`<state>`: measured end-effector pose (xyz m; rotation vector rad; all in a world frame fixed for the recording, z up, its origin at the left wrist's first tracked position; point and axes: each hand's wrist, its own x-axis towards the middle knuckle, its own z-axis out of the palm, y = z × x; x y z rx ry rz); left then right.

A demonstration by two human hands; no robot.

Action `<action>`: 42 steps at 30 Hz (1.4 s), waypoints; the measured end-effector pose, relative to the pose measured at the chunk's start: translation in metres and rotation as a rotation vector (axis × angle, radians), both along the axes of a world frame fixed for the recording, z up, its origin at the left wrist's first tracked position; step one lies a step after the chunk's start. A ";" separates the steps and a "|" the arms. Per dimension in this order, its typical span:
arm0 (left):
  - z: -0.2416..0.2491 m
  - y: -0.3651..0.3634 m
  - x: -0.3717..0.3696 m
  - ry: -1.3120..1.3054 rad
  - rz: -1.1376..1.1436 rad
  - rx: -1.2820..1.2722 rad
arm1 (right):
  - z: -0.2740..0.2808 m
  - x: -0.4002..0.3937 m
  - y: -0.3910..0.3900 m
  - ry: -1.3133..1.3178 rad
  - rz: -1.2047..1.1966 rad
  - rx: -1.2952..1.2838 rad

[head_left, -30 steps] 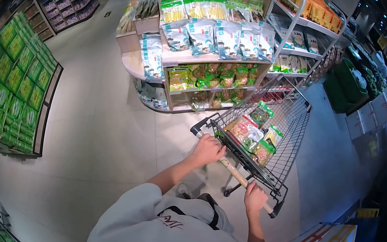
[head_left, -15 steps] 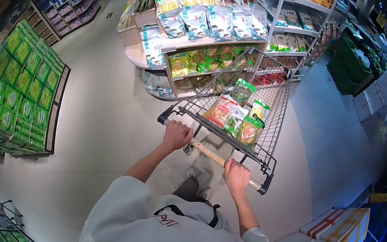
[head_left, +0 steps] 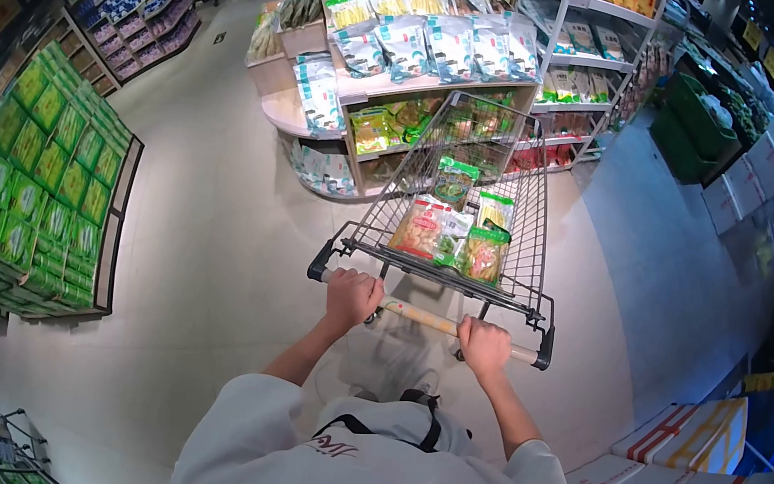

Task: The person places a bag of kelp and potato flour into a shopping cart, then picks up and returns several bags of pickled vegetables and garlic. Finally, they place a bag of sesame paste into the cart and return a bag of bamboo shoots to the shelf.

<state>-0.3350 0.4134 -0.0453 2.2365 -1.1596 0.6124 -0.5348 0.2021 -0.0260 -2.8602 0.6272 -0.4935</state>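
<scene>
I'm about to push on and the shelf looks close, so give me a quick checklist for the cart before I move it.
1. Left hand wrapped on the pale bar handle: ok.
2. Right hand wrapped on it: ok.
3. Snack packets lying inside the silver wire shopping cart: ok.
4. Space ahead: not ok, the wooden display shelf stands right at the cart's nose.
5. Grey tiled floor to the left open: ok.
6. Wheels: cannot tell.
</scene>
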 end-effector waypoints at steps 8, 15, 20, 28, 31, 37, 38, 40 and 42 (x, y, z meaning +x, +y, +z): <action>-0.001 0.062 -0.013 0.041 0.024 -0.025 | -0.007 0.002 0.044 0.002 0.055 -0.066; -0.006 0.127 -0.019 0.056 0.052 0.022 | -0.016 0.004 0.101 -0.020 0.097 -0.089; 0.004 0.175 -0.024 0.086 0.087 0.014 | -0.007 0.008 0.144 0.002 0.163 -0.059; 0.000 0.232 -0.037 0.105 0.208 0.045 | -0.002 0.014 0.192 0.031 0.280 -0.015; 0.001 0.247 -0.043 0.213 0.274 0.155 | -0.005 0.016 0.203 0.028 0.321 -0.009; 0.018 0.281 -0.041 0.570 0.348 0.480 | -0.006 0.021 0.221 0.021 0.396 -0.007; 0.022 0.287 -0.043 0.582 0.343 0.507 | -0.006 0.021 0.225 0.008 0.413 -0.002; 0.037 0.300 -0.040 0.617 0.335 0.560 | 0.007 0.027 0.233 0.000 0.451 0.021; 0.031 0.309 -0.042 0.639 0.337 0.593 | 0.002 0.030 0.235 -0.013 0.500 0.040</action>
